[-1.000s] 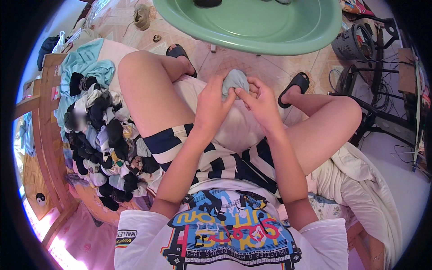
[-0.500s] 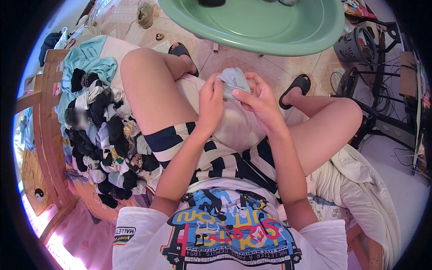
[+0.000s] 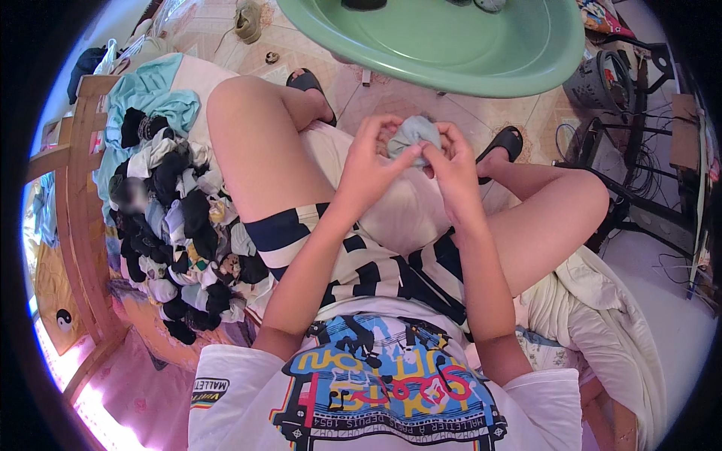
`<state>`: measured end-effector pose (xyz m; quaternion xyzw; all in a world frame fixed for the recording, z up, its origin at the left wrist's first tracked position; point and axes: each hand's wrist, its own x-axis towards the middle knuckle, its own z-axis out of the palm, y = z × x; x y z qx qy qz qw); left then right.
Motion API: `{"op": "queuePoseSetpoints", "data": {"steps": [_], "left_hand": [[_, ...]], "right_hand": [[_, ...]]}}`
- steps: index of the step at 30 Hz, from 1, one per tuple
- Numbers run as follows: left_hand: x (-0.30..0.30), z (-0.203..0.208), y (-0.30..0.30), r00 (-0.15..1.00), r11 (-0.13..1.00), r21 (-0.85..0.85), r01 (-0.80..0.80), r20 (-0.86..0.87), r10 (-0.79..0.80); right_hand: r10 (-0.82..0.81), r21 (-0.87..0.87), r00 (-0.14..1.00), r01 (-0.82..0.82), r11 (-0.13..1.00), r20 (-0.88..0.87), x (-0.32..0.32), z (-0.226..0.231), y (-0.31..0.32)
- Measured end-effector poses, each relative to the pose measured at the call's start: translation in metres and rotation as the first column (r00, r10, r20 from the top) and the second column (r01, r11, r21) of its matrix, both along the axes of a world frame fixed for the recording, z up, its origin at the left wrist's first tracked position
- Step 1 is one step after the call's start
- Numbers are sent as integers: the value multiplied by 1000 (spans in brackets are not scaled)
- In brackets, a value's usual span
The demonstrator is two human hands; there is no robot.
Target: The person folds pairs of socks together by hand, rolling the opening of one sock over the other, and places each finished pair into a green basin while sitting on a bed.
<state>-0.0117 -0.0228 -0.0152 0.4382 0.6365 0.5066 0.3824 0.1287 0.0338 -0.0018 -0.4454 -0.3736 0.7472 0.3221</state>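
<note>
Between my knees, both hands hold a light grey-blue sock [image 3: 411,136], bunched into a small, rounded bundle. My left hand [image 3: 368,156] grips it from the left, thumb on the near side. From the right, my right hand [image 3: 454,164] curls its fingers round the far side and presses its thumb against the front. Some fingertips are hidden behind the fabric. A big pile of socks [image 3: 197,218], black, white and grey, lies on the bed to my left. At the far side stands a green basin [image 3: 432,75] with a few dark and grey bundles in it.
A wooden bed rail [image 3: 74,218] runs along the left, beside a turquoise cloth [image 3: 169,98]. On the right are a grey bin [image 3: 602,83], a black metal frame with cables [image 3: 647,165] and a cream quilt [image 3: 602,301]. A shoe [image 3: 247,22] rests on the tiled floor.
Both hands have shifted slightly right with the sock. It looks more rounded now, and the left fingers have spread round its side. The view has tilted a little.
</note>
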Motion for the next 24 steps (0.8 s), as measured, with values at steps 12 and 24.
{"op": "queuePoseSetpoints", "data": {"steps": [12,24], "left_hand": [[-5,13,-6,997,996,-62,64,-41,-67],[-7,7,-3,767,993,-109,-45,633,104]], "right_hand": [[155,222,987,-161,962,44,10,0,8],[234,209,970,-243,947,65,12,15,23]]}}
